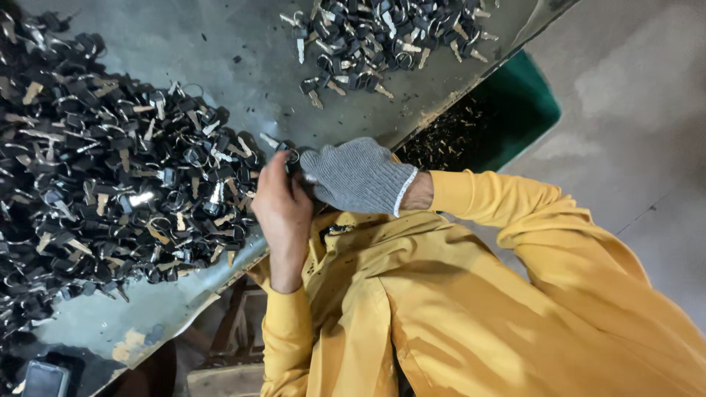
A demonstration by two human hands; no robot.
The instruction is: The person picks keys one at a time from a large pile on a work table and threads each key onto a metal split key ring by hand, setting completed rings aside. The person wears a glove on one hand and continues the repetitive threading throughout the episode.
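Observation:
My bare left hand (282,209) and my right hand (357,176), in a grey knit glove, meet at the near edge of a grey metal table (220,59). Together they pinch a small black-headed key with a metal ring (291,155). The fingers hide most of it. Just to the left of my hands, a large heap of black-headed keys on rings (110,169) spreads over the table. My yellow sleeves and shirt fill the lower right.
A smaller pile of similar keys (382,37) lies at the table's far end. A green bin (515,110) holding dark bits stands below the table edge on the right. A dark phone (44,378) rests at the lower left corner. Concrete floor lies to the right.

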